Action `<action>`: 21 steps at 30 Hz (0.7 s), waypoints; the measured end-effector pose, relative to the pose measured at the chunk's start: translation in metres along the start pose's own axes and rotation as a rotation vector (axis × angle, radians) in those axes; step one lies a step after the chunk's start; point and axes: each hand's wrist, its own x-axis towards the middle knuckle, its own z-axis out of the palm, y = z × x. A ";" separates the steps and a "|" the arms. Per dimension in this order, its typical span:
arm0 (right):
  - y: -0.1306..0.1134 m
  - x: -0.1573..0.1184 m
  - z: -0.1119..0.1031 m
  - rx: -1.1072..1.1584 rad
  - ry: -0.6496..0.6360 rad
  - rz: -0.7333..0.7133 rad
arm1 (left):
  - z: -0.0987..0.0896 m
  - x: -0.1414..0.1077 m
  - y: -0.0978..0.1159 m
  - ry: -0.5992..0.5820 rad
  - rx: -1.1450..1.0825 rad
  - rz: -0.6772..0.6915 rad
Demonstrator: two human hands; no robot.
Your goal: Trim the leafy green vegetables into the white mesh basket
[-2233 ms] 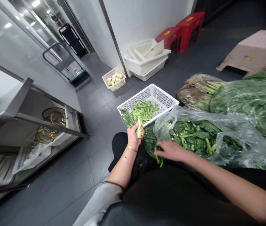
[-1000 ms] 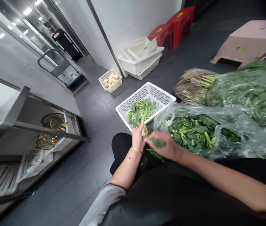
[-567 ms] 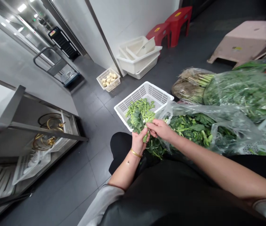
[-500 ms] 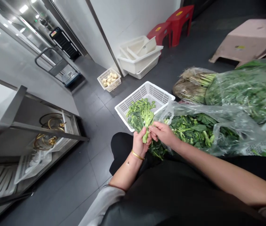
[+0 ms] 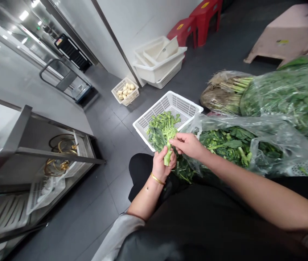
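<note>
My left hand (image 5: pixel 162 163), with a gold bangle at the wrist, is closed around the thick pale stem of a leafy green vegetable stalk (image 5: pixel 168 154). My right hand (image 5: pixel 186 144) pinches the same stalk higher up, just below its leafy head; the exact grip is partly hidden by the fingers. Behind the stalk stands a white perforated basket (image 5: pixel 189 98), holding more trimmed greens (image 5: pixel 164 119) at its near left side. To the right of my hands, a clear plastic bag (image 5: pixel 224 123) lies open with dark leafy greens (image 5: pixel 230 141) inside.
Further right are bagged greens (image 5: pixel 287 94) and a rooted bundle (image 5: pixel 221 92). A small basket of pale vegetables (image 5: pixel 126 90), stacked white bins (image 5: pixel 159 61), red stools (image 5: pixel 205 18) and a pink stool (image 5: pixel 287 32) stand beyond. A metal shelf (image 5: pixel 58 154) is at left.
My right hand has shifted slightly up along the stalk, uncovering more of the stem. My left hand keeps its hold. The view has tilted a little.
</note>
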 end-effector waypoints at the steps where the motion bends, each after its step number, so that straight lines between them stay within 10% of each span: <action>1: 0.003 0.001 0.002 -0.095 0.060 -0.048 | 0.000 0.001 -0.003 0.030 0.031 0.032; 5: 0.007 -0.009 0.003 -0.583 0.213 -0.388 | 0.003 0.005 -0.009 0.075 -0.024 -0.065; 9: 0.004 -0.037 -0.010 -0.707 -0.004 -0.701 | 0.000 0.013 0.003 0.119 -0.171 -0.192; 15: 0.033 -0.070 -0.063 -0.614 -0.160 -0.111 | -0.009 0.023 0.021 0.021 -0.203 -0.202; 21: 0.012 -0.008 -0.048 -0.142 0.023 0.158 | 0.010 0.023 -0.001 -0.031 -0.007 -0.081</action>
